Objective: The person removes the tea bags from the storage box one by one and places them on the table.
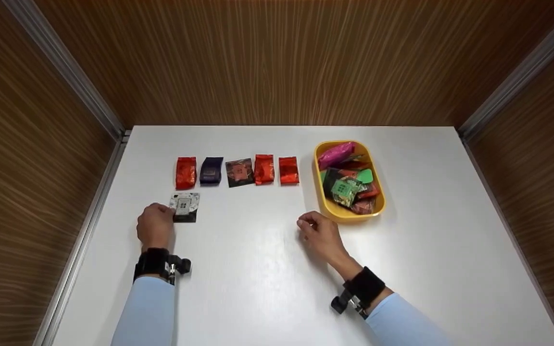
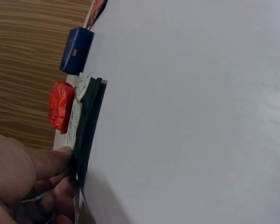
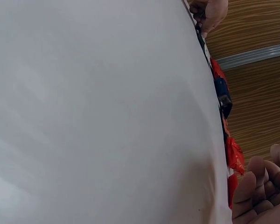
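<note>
While the white table (image 1: 267, 269) is viewed from above, a black-and-white packet (image 1: 184, 206) is pinched at its near-left edge by the fingers of the left hand (image 1: 155, 226), just near of a row of five packets (image 1: 238, 171). The right hand (image 1: 319, 234) rests loosely curled, holding nothing, beside the yellow tray (image 1: 325, 204).

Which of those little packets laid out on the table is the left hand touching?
The black-and-white packet, alone below the row; the left hand grips its edge.
</note>
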{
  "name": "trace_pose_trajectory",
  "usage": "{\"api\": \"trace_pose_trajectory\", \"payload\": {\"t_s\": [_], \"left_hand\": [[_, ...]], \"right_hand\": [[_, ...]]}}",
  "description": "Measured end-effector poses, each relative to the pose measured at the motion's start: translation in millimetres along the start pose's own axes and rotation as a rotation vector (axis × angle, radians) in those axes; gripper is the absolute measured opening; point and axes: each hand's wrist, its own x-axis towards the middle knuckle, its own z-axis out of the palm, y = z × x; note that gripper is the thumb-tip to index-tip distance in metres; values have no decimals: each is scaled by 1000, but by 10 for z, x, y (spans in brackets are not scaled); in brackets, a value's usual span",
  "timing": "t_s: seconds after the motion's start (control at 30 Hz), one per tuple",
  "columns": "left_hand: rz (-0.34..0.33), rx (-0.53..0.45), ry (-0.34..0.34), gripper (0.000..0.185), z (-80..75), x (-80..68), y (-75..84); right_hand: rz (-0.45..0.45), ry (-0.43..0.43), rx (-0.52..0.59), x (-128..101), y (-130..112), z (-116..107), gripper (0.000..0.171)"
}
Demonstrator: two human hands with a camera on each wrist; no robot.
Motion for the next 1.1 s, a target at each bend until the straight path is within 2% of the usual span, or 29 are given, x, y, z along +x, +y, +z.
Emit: {"api": "trace_pose_trajectory", "payload": {"t_s": [0.17,0.33,0.47,0.6,0.73,0.9,1.0,1.1], "left_hand": [[6,-16,9,25,36,-19,87],[44,-49,38,29,132,-96,307],[107,-67,50,27,259,-202,541],[205,-109,50,22,455,-369,801],[308,-152,13,19,687,-580,1076],[425,-200,-94,17,1013,-856,1440],[492,-213,-166,17,1188,-1029,1647],[561,-204,-219,17,1343,-1185,1834]], "right_hand": [[5,3,-1,-17,-1,-44,8],[-11,10,-10,-22,-31,-116,10],[-41,26,-41,4,-67,-210,11],[-66,78,-77,95,-103,-377,12],[-68,152,-167,254,-134,-606,15],[-84,199,-290,476,-138,-925,19],[-51,203,-366,593,-104,-1088,23],[26,203,-469,677,-61,-1205,24]]}}
